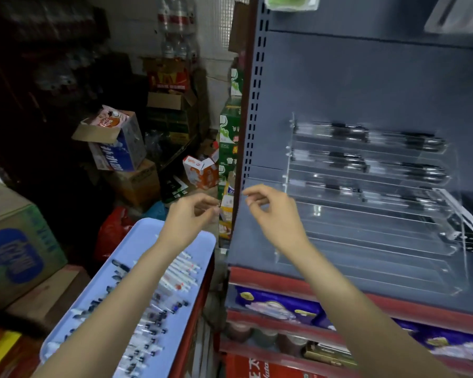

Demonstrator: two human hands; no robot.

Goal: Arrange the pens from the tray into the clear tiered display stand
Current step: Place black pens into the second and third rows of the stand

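Cluttered storeroom boxes (pixel 115 143), shelf post (pixel 243 148) between both hands (pixel 191 214), fingers loosely curled, empty.

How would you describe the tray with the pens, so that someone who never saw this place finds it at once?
Start at the tall grey shelf unit that holds the clear display stand. To its left and lower down, under the left hand, lies the tray. It is flat and pale blue, with loose pens lying on it, unlike the cardboard boxes nearby.

A dark grey shelf (pixel 257 249) on the right carries a clear tiered display stand (pixel 366 214), its far tiers holding pens (pixel 347 132). A blue tray (pixel 137 241) at near left holds many pens.
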